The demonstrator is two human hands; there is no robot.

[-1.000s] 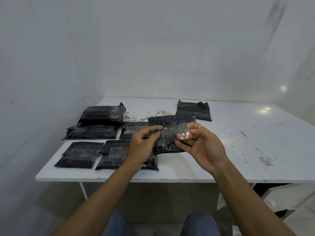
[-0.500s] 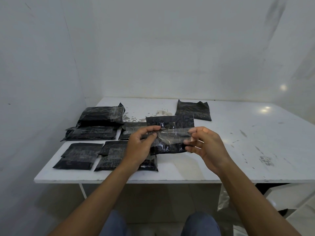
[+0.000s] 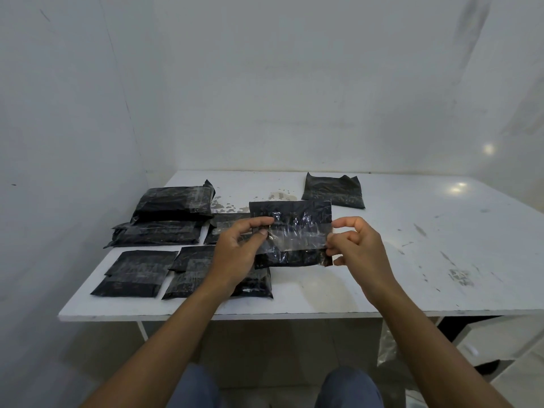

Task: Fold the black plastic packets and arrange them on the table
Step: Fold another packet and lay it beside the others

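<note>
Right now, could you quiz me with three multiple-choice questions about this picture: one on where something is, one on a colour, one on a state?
1. Where is the lone packet, apart from the group?
A. on the floor
B. at the far side of the table
C. on a lap

2. What colour is the table?
A. white
B. green
C. red

3. The taped packet is:
A. lying flat
B. dropped
C. pinched by both hands

Answers:
1. B, it lies near the back wall.
2. A, its top is white.
3. C, the left hand and right hand pinch its ends.
</note>
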